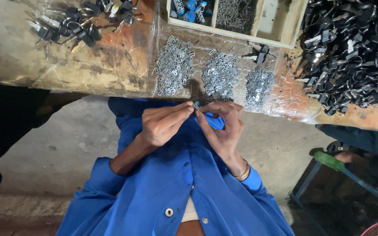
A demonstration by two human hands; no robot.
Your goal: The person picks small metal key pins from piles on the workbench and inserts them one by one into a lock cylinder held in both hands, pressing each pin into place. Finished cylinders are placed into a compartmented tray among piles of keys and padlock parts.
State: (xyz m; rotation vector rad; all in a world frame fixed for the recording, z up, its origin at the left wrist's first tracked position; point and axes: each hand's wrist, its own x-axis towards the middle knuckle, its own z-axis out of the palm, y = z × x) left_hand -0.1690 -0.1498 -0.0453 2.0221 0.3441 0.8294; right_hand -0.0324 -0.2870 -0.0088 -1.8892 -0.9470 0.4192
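Both hands pinch 1 small metal piece between fingertips: left hand from left, right hand from right, just below workbench edge.

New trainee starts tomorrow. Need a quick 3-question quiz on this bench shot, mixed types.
1. True or false: both hands pinch one small blue-tipped metal piece between their fingertips.
2. How many loose heaps of small silver metal clips lie on the bench edge just past the hands?
3. The big pile of black-headed keys lies toward which side of the picture: A left, B right?

Key: 1 true; left hand, right hand. 2 three. 3 B.
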